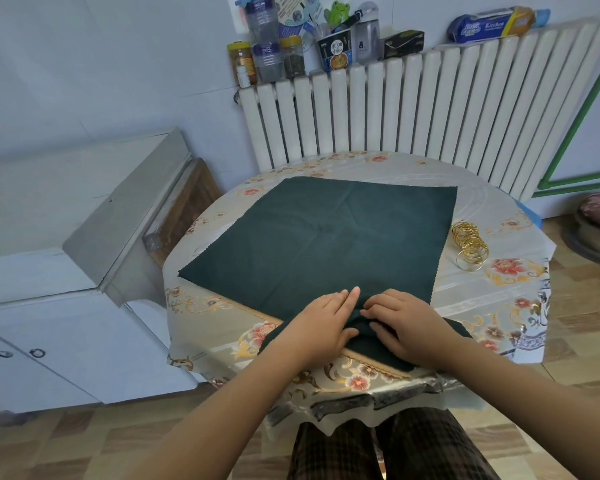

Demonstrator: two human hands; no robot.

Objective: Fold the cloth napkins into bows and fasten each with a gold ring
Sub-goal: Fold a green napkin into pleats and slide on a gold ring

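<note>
The person's legs [388, 448] in checked trousers are showing at the bottom, under the near edge of the table [222, 306]. Above them, the left hand [321, 323] is lying on the napkin [323, 233] with fingers straight and close together, thumb tucked at the fold. The right hand [407, 325] is just beside it, fingers slightly bent, pinching a small ridge of the napkin between thumb and fingers. Both hands are working at the near corner of the napkin, where the cloth is bunching and hanging a little over the near edge of the table. The rest of the dark green napkin is lying flat, reaching toward the far edge. The gold rings [470, 245] are lying in a loose pile near the right edge, just beside the napkin's right side, not touching it. A radiator [413, 109] is standing behind the far edge.
</note>
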